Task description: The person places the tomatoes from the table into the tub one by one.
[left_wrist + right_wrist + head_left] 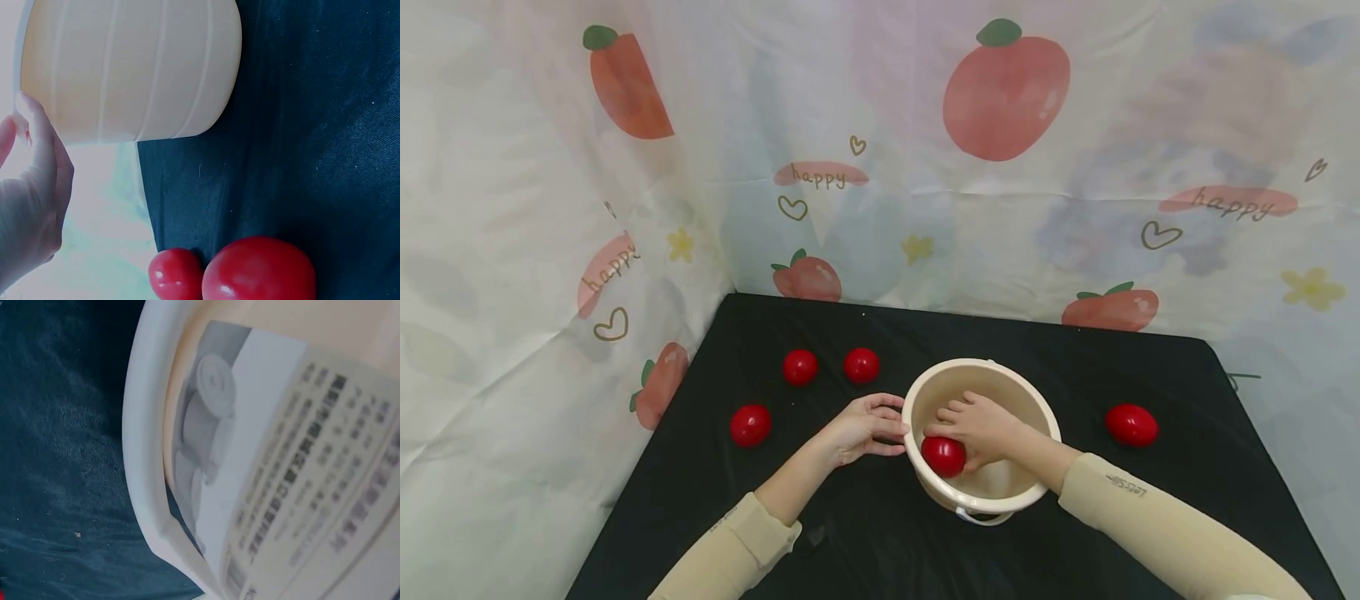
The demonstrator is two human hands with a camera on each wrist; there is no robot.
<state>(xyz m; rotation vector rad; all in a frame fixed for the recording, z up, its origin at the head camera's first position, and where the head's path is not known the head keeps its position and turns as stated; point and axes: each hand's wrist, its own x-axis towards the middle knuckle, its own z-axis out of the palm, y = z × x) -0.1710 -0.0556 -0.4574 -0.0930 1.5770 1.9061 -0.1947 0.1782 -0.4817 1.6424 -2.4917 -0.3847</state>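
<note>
A cream bucket (981, 504) stands on the black-covered table. My right hand (985, 429) reaches down inside it, fingers bent over a glossy red ball (943, 456) near the inner left wall. On the outside left, my left hand (868, 429) holds the rim; the left wrist view shows its fingers (40, 125) at the edge of the bucket (144, 62). In the right wrist view a printed label (294, 462) on the bucket fills much of the picture, and the right hand is out of sight there.
Three red balls lie to the left: one at the back (801, 367), another beside it (861, 365), one nearer (750, 426). A further red ball (1131, 425) is right of the bucket. Fruit-patterned cloth (880, 225) hangs behind the black tabletop (1187, 517). The bucket's handle (985, 520) hangs in front.
</note>
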